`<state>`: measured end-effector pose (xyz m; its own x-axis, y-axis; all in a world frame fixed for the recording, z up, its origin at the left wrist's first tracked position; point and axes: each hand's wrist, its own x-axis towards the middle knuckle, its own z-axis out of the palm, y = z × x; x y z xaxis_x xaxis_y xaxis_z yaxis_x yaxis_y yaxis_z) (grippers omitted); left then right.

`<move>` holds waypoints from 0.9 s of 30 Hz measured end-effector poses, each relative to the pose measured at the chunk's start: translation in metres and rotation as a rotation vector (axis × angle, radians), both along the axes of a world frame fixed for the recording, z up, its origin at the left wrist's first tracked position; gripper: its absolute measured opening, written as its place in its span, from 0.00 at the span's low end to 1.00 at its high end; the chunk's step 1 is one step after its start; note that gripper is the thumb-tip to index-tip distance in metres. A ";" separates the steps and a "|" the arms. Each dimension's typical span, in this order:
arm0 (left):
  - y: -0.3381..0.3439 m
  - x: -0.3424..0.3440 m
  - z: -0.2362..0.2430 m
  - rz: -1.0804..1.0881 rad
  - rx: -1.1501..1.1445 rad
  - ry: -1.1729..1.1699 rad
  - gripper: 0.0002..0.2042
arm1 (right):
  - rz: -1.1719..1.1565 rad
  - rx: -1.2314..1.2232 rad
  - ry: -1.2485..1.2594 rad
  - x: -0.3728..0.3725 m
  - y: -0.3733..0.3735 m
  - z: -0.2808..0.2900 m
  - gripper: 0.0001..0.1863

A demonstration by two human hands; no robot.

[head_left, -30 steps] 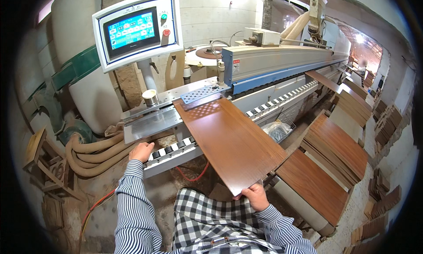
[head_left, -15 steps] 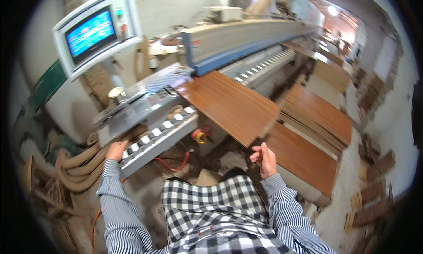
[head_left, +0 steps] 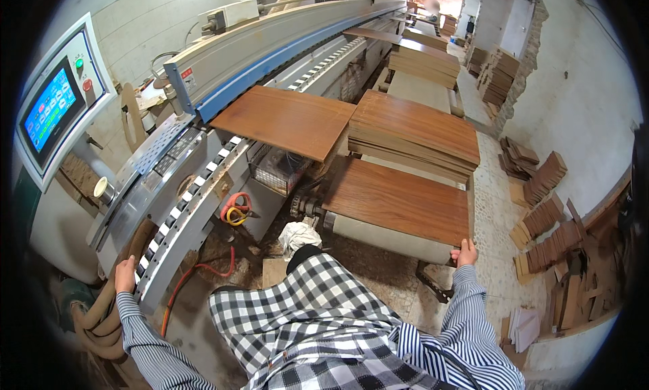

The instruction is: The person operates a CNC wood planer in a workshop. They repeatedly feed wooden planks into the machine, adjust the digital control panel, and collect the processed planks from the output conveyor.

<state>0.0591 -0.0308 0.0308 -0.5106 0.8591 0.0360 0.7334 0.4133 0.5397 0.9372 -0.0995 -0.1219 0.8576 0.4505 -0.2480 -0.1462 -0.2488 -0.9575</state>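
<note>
At the near end of a grey roller rail [head_left: 186, 217] with black and white rollers, my left hand [head_left: 125, 275] is closed on the rail's outer edge; its fingertips are partly hidden. My right hand [head_left: 464, 253] has its fingers closed on the near right corner of a brown wood-grain panel [head_left: 405, 201]. That panel lies flat on a low pale belt conveyor [head_left: 378, 238]. Another brown panel [head_left: 287, 119] sits with its left edge under the blue-edged beam [head_left: 270, 62] of the machine and its right end reaching out toward the stack.
Behind the held panel rises a stack of brown panels [head_left: 412, 143]. A control screen [head_left: 51, 109] stands at left. Red and yellow-handled scissors [head_left: 236, 209] hang beneath the rail, above a red hose [head_left: 177, 288]. A white cloth [head_left: 297, 236] lies near my knee. Wood strips [head_left: 544, 177] line the right wall.
My right hand has moved right and taken hold of the low panel's near corner. My left hand stays at the rail's end. The view has turned to the right.
</note>
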 end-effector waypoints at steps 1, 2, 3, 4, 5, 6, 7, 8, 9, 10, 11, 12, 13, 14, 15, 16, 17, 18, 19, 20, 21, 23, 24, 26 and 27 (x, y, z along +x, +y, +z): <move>0.000 0.001 0.001 -0.009 -0.001 0.002 0.23 | 0.002 0.018 -0.059 0.003 -0.001 -0.012 0.26; -0.001 -0.006 -0.003 -0.006 -0.004 0.020 0.23 | -0.040 0.035 -0.088 0.001 -0.001 -0.025 0.24; 0.000 -0.017 -0.011 -0.001 -0.006 0.033 0.23 | -0.079 0.054 -0.121 -0.006 -0.001 -0.034 0.22; -0.003 -0.028 -0.018 0.004 -0.008 0.046 0.23 | -0.119 0.073 -0.153 -0.011 -0.001 -0.042 0.21; 0.001 -0.008 -0.006 0.024 -0.053 0.004 0.23 | -0.120 0.096 -0.064 -0.018 -0.009 -0.043 0.19; -0.001 0.001 0.002 0.030 -0.059 0.020 0.24 | -0.109 0.120 0.032 -0.027 -0.017 -0.043 0.17; -0.002 0.007 0.007 0.036 -0.065 0.036 0.24 | -0.099 0.144 0.128 -0.035 -0.026 -0.041 0.16; -0.006 0.009 0.010 0.046 -0.072 0.050 0.24 | -0.067 0.176 0.214 -0.047 -0.034 -0.033 0.14; -0.011 0.010 0.012 0.043 -0.070 0.076 0.23 | -0.030 0.207 0.302 -0.058 -0.041 -0.023 0.12; -0.012 0.008 0.014 0.034 -0.065 0.087 0.23 | 0.096 0.291 0.416 -0.064 -0.051 -0.017 0.11; -0.008 0.008 0.012 0.018 -0.057 0.094 0.23 | 0.218 0.375 0.523 -0.067 -0.066 -0.012 0.11; -0.006 0.006 0.007 0.005 -0.053 0.096 0.23 | 0.447 0.301 0.655 -0.061 -0.082 -0.008 0.12; -0.009 0.007 0.008 0.042 -0.055 0.047 0.23 | 0.533 0.225 0.713 -0.066 -0.087 -0.001 0.16; -0.008 0.008 0.009 0.047 -0.064 0.049 0.22 | 0.602 0.178 0.845 -0.064 -0.092 -0.002 0.20; -0.009 0.010 0.011 0.057 -0.077 0.054 0.22 | 0.551 0.197 0.915 -0.079 -0.084 0.015 0.22; -0.010 0.012 0.012 0.068 -0.090 0.059 0.22 | 0.499 0.216 0.983 -0.098 -0.075 0.032 0.24; -0.008 0.020 0.018 0.088 -0.136 0.062 0.23 | 0.413 0.233 0.939 -0.104 -0.072 0.030 0.25; -0.008 0.023 0.021 0.097 -0.142 0.069 0.23 | 0.334 0.253 0.900 -0.108 -0.064 0.022 0.25; -0.008 0.025 0.023 0.105 -0.149 0.075 0.23 | 0.255 0.274 0.860 -0.109 -0.060 0.018 0.26; -0.011 0.028 0.028 0.122 -0.153 0.084 0.23 | 0.324 0.277 0.874 -0.108 -0.059 0.014 0.26; -0.013 0.039 0.036 0.114 -0.135 0.079 0.24 | 0.391 0.282 0.881 -0.105 -0.062 0.011 0.26; -0.012 0.039 0.035 0.112 -0.133 0.100 0.24 | 0.551 0.359 0.918 -0.101 -0.062 0.014 0.28; -0.012 0.040 0.036 0.107 -0.138 0.111 0.24 | 0.545 0.374 0.881 -0.103 -0.063 0.024 0.28; -0.014 0.039 0.036 0.125 -0.159 0.107 0.24 | 0.529 0.409 0.809 -0.107 -0.068 0.045 0.28; -0.014 0.035 0.031 0.124 -0.145 0.115 0.24 | 0.569 0.471 0.768 -0.105 -0.070 0.048 0.32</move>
<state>0.0936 -0.0443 0.0617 -0.6125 0.7902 -0.0194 0.7251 0.5715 0.3842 0.8317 -0.1700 -0.0735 0.1780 0.9274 -0.3291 -0.7308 -0.0994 -0.6753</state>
